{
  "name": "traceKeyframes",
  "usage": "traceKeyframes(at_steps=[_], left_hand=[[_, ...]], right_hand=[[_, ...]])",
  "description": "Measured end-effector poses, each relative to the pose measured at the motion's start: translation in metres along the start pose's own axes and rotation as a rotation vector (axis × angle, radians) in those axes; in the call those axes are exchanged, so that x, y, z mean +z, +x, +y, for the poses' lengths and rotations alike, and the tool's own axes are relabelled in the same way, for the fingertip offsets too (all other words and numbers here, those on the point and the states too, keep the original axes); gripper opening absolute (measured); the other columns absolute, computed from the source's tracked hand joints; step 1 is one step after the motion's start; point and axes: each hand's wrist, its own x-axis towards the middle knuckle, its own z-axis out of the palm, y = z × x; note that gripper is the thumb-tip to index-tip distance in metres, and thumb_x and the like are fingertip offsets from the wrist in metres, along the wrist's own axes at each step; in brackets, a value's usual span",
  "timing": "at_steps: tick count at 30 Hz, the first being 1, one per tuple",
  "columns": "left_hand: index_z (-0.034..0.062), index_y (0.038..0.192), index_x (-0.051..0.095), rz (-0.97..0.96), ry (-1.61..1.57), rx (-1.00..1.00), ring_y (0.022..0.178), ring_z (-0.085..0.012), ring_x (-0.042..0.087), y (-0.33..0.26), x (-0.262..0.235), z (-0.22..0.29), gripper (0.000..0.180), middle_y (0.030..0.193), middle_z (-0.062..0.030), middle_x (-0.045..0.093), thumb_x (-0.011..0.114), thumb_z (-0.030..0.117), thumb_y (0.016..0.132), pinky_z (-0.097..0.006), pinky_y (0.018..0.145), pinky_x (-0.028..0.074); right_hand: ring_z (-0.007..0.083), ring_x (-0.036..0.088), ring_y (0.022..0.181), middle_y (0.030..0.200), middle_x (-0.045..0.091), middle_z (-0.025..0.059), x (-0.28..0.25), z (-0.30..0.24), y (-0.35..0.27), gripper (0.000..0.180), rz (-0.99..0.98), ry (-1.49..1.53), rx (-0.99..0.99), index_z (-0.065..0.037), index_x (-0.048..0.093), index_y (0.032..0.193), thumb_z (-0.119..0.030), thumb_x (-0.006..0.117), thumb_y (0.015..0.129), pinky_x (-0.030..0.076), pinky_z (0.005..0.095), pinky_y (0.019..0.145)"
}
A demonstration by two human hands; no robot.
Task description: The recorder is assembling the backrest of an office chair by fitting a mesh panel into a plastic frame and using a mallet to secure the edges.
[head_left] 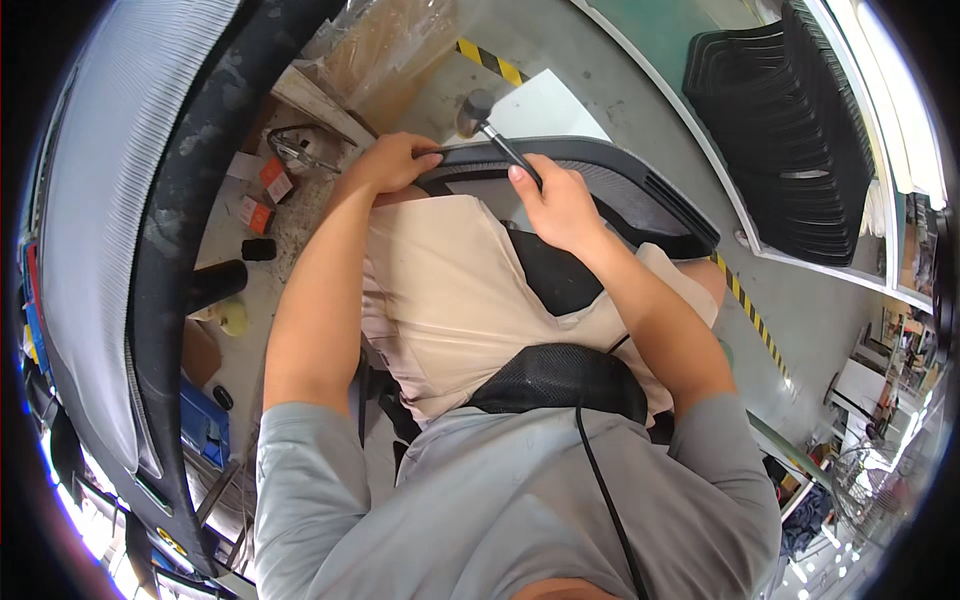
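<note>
We look down onto a grey concrete floor (pixel 440 100) crossed by a yellow-and-black striped line (pixel 490 62), with a white sheet (pixel 545 108) lying on it and crumpled clear plastic wrap (pixel 390 45) near the top. To the right stands a stack of black chair parts (pixel 790 140) against a pale wall, and farther right a bright workshop space curves away at the rim. On the left a big mesh chair back (pixel 110 220) with a black frame arcs down the picture; beside it lie small orange boxes (pixel 268 195), a black cylinder (pixel 215 283) and a blue box (pixel 203 420). Much of this clutter is too small or bent by the lens for us to tell exactly what it is, and the lower scene is hidden by our grey shirt and beige shorts; a black pouch (pixel 560 378) with a cable sits at our waist. Across our lap rests a curved black frame (pixel 610 180) with grey mesh stretched in it, its far right end partly covered by our leg. Our left hand (pixel 392 160) is clenched over the frame's left end, fingers wrapped on its edge. Our right hand (pixel 560 205) grasps the dark handle of a hammer (pixel 490 125), whose round metal head sits just past the frame's upper edge, over the floor.
</note>
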Motion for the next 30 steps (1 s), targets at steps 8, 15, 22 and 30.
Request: traceKeyframes(at_steps=[8,15,22,30], left_hand=[[0.0077,0.129,0.071,0.0,0.12,0.015,0.117,-0.0383,0.066,-0.003,0.002,0.006,0.046,0.124,-0.0213,0.071,0.073,0.036,0.093,-0.043,0.101,0.05],[0.0043,0.129,0.069,-0.007,0.079,-0.008,0.118,-0.0379,0.066,0.002,0.004,0.001,0.049,0.125,-0.0225,0.07,0.074,0.036,0.092,-0.042,0.101,0.05],[0.0035,0.14,0.057,-0.058,0.249,-0.117,0.124,-0.0412,0.061,-0.003,0.011,0.032,0.065,0.134,-0.0244,0.063,0.068,0.049,0.096,-0.046,0.104,0.048],[0.005,0.143,0.05,-0.06,0.366,-0.107,0.125,-0.047,0.056,-0.004,0.022,0.028,0.065,0.133,-0.0273,0.056,0.067,0.047,0.097,-0.049,0.104,0.046]], right_hand=[[0.0481,0.068,0.082,0.082,0.071,0.0237,0.004,0.012,0.018,0.03,-0.084,-0.29,-0.085,-0.008,0.065,0.119,-0.031,0.053,0.105,0.053,0.0581,0.073],[0.0476,0.069,0.083,0.086,0.072,0.0231,-0.002,0.017,0.004,0.032,0.015,-0.355,-0.071,-0.008,0.063,0.123,-0.033,0.052,0.106,0.054,0.0577,0.074],[0.0474,0.069,0.08,0.084,0.072,0.0231,-0.017,0.024,-0.013,0.033,0.003,-0.336,0.028,-0.008,0.062,0.125,-0.034,0.052,0.106,0.055,0.0576,0.072],[0.0481,0.068,0.077,0.079,0.07,0.0225,-0.022,0.021,-0.018,0.029,0.091,-0.258,0.004,-0.008,0.06,0.117,-0.033,0.051,0.106,0.053,0.0586,0.07]])
